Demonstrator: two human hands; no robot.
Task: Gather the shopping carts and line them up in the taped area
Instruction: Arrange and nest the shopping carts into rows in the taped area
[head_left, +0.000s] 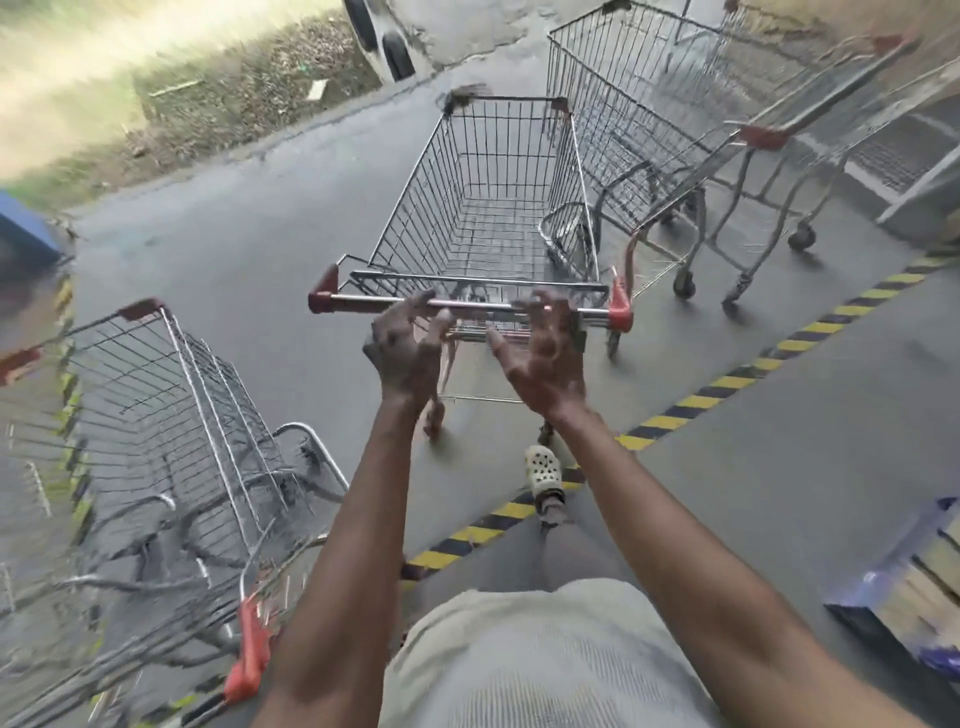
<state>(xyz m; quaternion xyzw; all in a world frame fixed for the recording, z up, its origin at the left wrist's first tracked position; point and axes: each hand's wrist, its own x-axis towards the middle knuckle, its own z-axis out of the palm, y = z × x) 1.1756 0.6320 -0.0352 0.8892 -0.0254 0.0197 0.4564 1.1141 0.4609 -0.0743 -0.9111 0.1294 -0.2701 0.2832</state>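
Evidently poised to steer it, left hand (410, 340) and right hand (543, 348) hover splayed, gripping nothing, at the handle (467, 304) of the cart (488, 208) just ahead, tape (727, 383) to their right.

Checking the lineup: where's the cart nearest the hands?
Centre of the head view: the middle cart sits just beyond the striped tape, between the left cart and the right cart.

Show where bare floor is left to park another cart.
Open asphalt between the left cart and middle cart, up to the verge. Bare floor also right of the striped tape. Crowded between the middle cart and the right-hand carts.
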